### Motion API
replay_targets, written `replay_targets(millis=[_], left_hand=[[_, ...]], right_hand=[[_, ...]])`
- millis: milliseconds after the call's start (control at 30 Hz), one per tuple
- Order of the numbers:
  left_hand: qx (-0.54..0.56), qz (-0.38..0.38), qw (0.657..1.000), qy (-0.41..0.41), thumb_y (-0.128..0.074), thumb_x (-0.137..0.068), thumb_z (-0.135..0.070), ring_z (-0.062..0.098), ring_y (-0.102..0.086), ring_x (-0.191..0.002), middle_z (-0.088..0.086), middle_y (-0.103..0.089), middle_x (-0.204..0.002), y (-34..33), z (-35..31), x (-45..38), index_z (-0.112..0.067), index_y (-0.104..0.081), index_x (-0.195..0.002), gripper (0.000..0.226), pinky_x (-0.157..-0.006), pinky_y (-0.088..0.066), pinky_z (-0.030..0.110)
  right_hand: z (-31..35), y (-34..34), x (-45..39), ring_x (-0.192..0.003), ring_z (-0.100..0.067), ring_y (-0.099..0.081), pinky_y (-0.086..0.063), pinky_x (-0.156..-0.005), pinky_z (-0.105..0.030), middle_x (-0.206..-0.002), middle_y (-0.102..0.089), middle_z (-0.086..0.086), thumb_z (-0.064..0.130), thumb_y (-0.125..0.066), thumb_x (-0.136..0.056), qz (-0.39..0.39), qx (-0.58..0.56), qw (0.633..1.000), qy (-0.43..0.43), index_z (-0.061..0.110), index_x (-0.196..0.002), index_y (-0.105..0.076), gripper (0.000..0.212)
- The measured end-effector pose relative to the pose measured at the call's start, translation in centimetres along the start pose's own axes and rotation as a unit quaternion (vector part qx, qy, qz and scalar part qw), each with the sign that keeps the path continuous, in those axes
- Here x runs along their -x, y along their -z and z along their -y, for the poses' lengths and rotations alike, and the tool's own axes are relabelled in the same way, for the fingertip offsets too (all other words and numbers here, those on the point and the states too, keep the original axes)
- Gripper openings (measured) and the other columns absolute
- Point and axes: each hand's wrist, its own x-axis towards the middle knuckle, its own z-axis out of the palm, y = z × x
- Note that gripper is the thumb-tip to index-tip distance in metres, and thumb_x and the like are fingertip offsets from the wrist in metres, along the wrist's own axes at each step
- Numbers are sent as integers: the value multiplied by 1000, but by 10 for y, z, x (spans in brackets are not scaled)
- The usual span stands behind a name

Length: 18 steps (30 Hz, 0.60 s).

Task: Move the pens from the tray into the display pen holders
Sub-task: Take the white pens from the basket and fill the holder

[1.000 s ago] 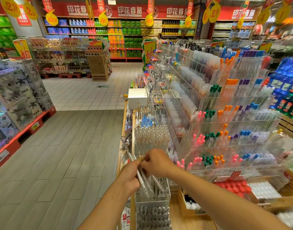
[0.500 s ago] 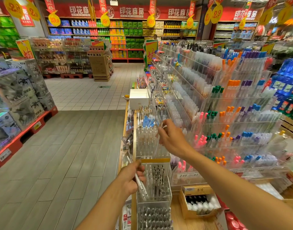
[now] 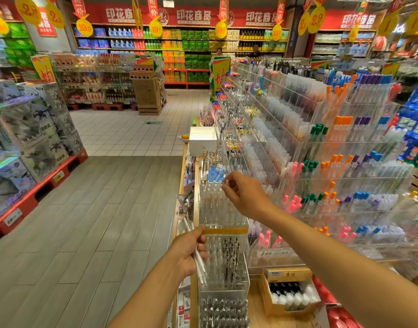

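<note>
A second earlier both hands had met over the near holder; since then the right hand (image 3: 244,194) had lifted away with a single clear pen (image 3: 224,183) pinched at its fingertips, now poised over the farther clear pen holder (image 3: 221,209), apparently about to slot it in. The left hand (image 3: 187,253) stayed low beside the near holder (image 3: 223,263), wrist bent, fingers curled round the remaining bundle of pens (image 3: 199,262). The tray could not be made out.
</note>
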Motion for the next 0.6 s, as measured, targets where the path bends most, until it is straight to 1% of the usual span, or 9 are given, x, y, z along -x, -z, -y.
replay_targets(millis=[100, 167, 233, 300, 400, 433, 500, 567, 600], left_hand=[[-18, 4, 1000, 1, -64, -94, -30, 8, -35, -35, 0, -43, -53, -2, 0, 0, -12, -53, -72, 31, -32, -32, 19], [-19, 7, 1000, -7, -64, -93, -37, 9, -35, -37, 1, -42, -55, -3, 0, 1, -13, -51, -72, 34, -34, -31, 19], [-14, 12, 1000, -13, -63, -92, -43, 10, -35, -37, 1, -43, -56, -5, -1, 3, -14, -50, -73, 38, -35, -32, 19], [-8, 21, 1000, -14, -60, -92, -50, 10, -35, -37, 1, -43, -56, -6, -2, 5, -14, -48, -72, 42, -36, -32, 20], [-3, 40, 999, -16, -51, -94, -57, 11, -37, -38, 1, -44, -56, -5, -3, 8, -14, -47, -74, 47, -40, -32, 21], [1, 49, 999, -15, -47, -95, -58, 12, -38, -38, 1, -44, -56, -5, -4, 9, -13, -48, -76, 48, -40, -33, 21], [8, 64, 998, -16, -43, -99, -55, 13, -39, -41, 2, -46, -58, -4, -4, 10, -12, -50, -79, 47, -40, -35, 22], [15, 77, 996, -30, -43, -102, -46, 13, -40, -43, 2, -48, -60, -3, -4, 12, -11, -52, -84, 40, -41, -36, 23], [17, 85, 995, -42, -43, -104, -39, 13, -40, -44, 2, -49, -62, -3, -5, 12, -11, -53, -87, 34, -41, -36, 24]], right_hand=[[-4, -4, -1, -67, -17, -59, -50, -62, -38, -77, -62, 1, 22, -54, -98, 19, 23, 1000, 3, 14, -108, -53, 13], [-6, -8, -1, -66, -15, -56, -44, -60, -32, -77, -61, 3, 23, -56, -98, 41, 45, 998, 2, 14, -106, -54, 12], [-5, -11, -3, -75, -17, -56, -40, -65, -29, -89, -64, -1, 23, -58, -97, 71, 71, 995, 6, 14, -105, -58, 12], [-2, -14, -5, -88, -22, -58, -43, -71, -30, -103, -61, -5, 21, -60, -96, 86, 100, 991, 11, 12, -103, -62, 11], [2, -18, -8, -93, -27, -55, -50, -76, -39, -107, -53, -5, 18, -63, -94, 74, 160, 984, 13, 10, -101, -65, 11], [3, -18, -9, -95, -27, -53, -50, -76, -40, -106, -51, -5, 19, -64, -93, 67, 185, 980, 16, 9, -100, -67, 13], [6, -17, -12, -103, -26, -49, -49, -76, -38, -106, -51, -4, 23, -66, -91, 58, 226, 972, 20, 10, -101, -68, 17], [10, -15, -11, -110, -25, -47, -45, -79, -35, -112, -53, -4, 24, -66, -90, 58, 232, 971, 25, 12, -110, -67, 23], [12, -16, -10, -111, -25, -47, -44, -81, -34, -114, -54, -4, 25, -66, -90, 59, 215, 975, 24, 14, -115, -65, 27]])
